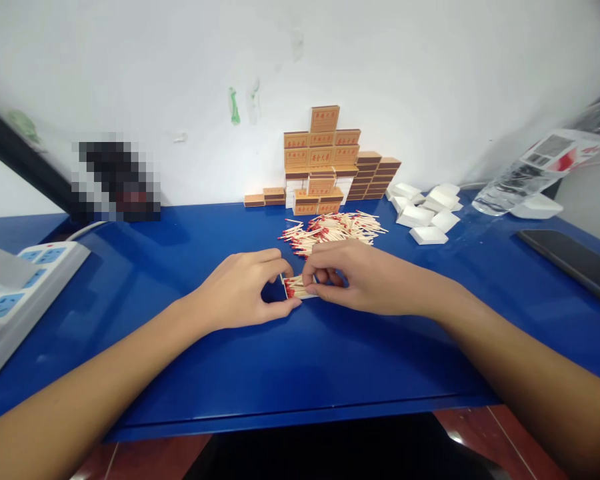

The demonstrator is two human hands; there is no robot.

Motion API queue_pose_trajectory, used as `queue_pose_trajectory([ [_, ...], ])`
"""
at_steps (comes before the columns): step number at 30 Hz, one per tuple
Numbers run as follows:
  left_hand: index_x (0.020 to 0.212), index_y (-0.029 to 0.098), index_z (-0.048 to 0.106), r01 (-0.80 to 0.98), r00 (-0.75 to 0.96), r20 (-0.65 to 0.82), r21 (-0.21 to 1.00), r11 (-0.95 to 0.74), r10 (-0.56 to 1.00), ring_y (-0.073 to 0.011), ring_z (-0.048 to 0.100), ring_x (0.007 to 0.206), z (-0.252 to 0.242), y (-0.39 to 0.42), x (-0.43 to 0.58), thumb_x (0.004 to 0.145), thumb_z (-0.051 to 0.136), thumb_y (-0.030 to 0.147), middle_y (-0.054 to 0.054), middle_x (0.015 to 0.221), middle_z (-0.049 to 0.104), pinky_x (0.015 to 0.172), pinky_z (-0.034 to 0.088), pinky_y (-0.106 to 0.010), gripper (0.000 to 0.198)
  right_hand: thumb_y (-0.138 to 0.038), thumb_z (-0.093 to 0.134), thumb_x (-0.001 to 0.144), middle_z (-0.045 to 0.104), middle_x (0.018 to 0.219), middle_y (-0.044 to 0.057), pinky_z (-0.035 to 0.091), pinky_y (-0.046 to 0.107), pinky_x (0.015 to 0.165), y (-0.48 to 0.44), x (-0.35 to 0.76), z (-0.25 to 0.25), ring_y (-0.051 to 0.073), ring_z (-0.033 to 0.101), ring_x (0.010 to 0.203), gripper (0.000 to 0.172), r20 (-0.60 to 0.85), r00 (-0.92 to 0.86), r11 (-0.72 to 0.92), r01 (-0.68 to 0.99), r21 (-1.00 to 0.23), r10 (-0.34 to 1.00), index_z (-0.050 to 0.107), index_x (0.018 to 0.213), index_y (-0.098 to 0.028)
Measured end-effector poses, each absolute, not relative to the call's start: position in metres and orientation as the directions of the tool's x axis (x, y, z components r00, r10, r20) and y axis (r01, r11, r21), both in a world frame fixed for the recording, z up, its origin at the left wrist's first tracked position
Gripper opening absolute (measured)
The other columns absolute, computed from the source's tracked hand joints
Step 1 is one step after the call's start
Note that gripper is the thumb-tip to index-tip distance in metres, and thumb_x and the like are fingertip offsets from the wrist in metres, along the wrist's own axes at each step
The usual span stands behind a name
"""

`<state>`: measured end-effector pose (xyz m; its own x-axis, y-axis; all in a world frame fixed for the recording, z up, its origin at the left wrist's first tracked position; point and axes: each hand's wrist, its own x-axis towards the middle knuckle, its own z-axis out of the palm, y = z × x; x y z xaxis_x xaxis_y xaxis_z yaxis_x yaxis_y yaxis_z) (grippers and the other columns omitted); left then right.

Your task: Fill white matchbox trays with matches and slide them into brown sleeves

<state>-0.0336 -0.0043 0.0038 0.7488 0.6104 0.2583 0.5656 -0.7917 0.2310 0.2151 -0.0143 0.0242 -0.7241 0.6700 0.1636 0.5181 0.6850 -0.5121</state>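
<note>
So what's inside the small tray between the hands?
Red-tipped matches lie in the tray, heads toward the left hand. The right hand covers its other end, hiding how full it is.

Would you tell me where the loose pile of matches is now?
In the head view, the loose matches lie centre, just beyond the right hand, in front of the stacked matchboxes.

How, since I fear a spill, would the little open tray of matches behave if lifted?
The tray looks like thin white card, so it is probably light and easily crushed between the left hand and right hand. It is open on top, so tilting it would likely spill matches. The loose matches behind lie scattered, suggesting they slide and roll readily.
</note>
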Motion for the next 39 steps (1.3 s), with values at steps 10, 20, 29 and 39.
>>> queue_pose_trajectory([
  [10,0.098,0.018,0.071,0.567,0.758,0.224,0.238,-0.789,0.612,-0.0153,0.060,0.071,0.005,-0.003,-0.033,0.093,0.068,0.046,-0.001,0.085,0.063,0.063,0.044,-0.030,0.029,-0.019,0.059,0.099,0.062,0.087,0.002,0.039,0.029,0.070,-0.013,0.211,0.017,0.015,0.053,0.077,0.009,0.177,-0.710,0.691,0.543,-0.477,0.681,0.067,0.094,-0.018],
  [20,0.100,0.018,0.071,0.567,0.761,0.222,0.228,-0.791,0.610,-0.0155,0.060,0.073,0.006,-0.005,-0.034,0.094,0.068,0.046,-0.001,0.086,0.063,0.065,0.044,-0.030,0.029,-0.020,0.062,0.098,0.063,0.088,0.002,0.037,0.029,0.069,-0.014,0.214,0.019,0.014,0.053,0.076,0.009,0.140,-0.706,0.679,0.579,-0.451,0.695,0.064,0.090,-0.018],
  [29,0.098,0.017,0.071,0.563,0.764,0.225,0.225,-0.795,0.605,-0.0151,0.060,0.072,0.006,-0.005,-0.035,0.094,0.067,0.045,-0.001,0.086,0.063,0.065,0.043,-0.029,0.029,-0.020,0.061,0.097,0.065,0.089,0.002,0.037,0.028,0.067,-0.014,0.216,0.018,0.014,0.053,0.075,0.008,0.101,-0.708,0.655,0.578,-0.487,0.699,0.062,0.089,-0.019],
  [39,0.102,0.018,0.071,0.567,0.766,0.213,0.220,-0.793,0.607,-0.0154,0.060,0.073,0.006,-0.004,-0.034,0.095,0.067,0.047,-0.001,0.087,0.063,0.065,0.044,-0.030,0.030,-0.020,0.059,0.100,0.067,0.093,0.004,0.039,0.029,0.070,-0.013,0.221,0.026,0.015,0.056,0.078,0.011,0.099,-0.723,0.657,0.552,-0.514,0.684,0.063,0.091,-0.019],
])
